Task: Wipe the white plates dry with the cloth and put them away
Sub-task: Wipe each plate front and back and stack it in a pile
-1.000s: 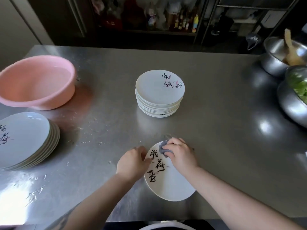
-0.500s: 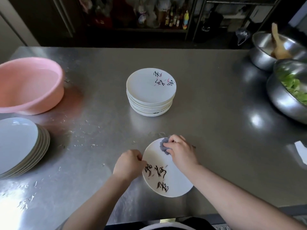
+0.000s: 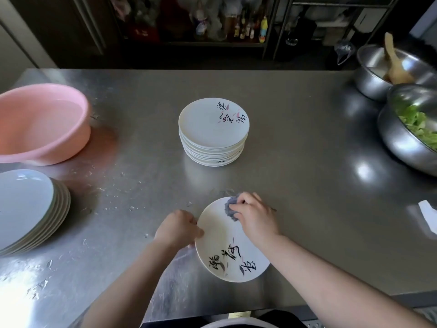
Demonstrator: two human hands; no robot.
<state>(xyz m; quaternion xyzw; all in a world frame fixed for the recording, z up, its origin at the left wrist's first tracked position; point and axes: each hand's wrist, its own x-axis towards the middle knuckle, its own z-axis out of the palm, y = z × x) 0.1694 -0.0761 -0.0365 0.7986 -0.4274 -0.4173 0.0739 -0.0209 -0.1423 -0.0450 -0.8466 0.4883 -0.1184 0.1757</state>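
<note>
A white plate (image 3: 227,245) with black brush writing is held near the steel table's front edge. My left hand (image 3: 177,229) grips its left rim. My right hand (image 3: 256,215) holds a small grey-blue cloth (image 3: 229,208) bunched against the plate's far part. A stack of matching white plates (image 3: 212,131) stands in the middle of the table, beyond my hands. Another stack of larger white plates (image 3: 28,209) lies at the left edge.
A pink plastic basin (image 3: 45,124) sits at the far left. Two steel bowls are at the right, one with a wooden spoon (image 3: 395,67), one with green leaves (image 3: 418,129). A white paper scrap (image 3: 428,216) lies at the right. Water droplets speckle the table (image 3: 307,185).
The plate has turned in my hands, so its writing moved from the left side round to the near edge. The cloth stays on the far part.
</note>
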